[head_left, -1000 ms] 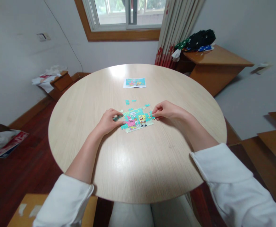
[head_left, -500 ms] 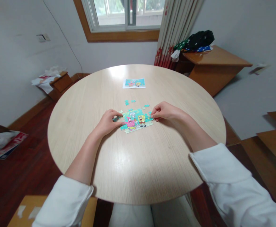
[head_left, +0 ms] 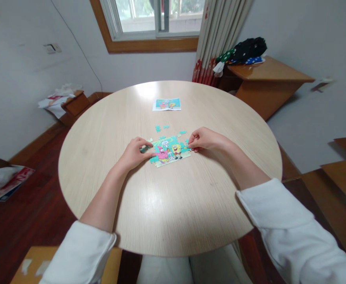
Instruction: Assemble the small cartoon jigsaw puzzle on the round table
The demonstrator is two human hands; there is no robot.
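Observation:
A partly joined cartoon jigsaw puzzle [head_left: 168, 152] lies on the round table, with pink and yellow figures on a turquoise ground. At its left edge rests my left hand [head_left: 135, 153], thumb and forefinger apart, fingertips touching the pieces there. My right hand [head_left: 204, 139] is closed in a pinch at the puzzle's right edge, on a small puzzle piece mostly hidden by the fingertips. Loose turquoise puzzle pieces [head_left: 158, 129] lie just beyond the puzzle, and another loose piece [head_left: 183, 132] sits near its top right.
A printed picture sheet [head_left: 167, 104] of the same scene lies farther back on the pale round table [head_left: 167, 213]. Clothes [head_left: 248, 51] are heaped on a wooden cabinet [head_left: 273, 71] at the back right. A cardboard box [head_left: 33, 268] stands at the lower left.
The whole view has shifted very slightly to the left. Both hands keep their places at the puzzle's edges, and no piece has visibly moved.

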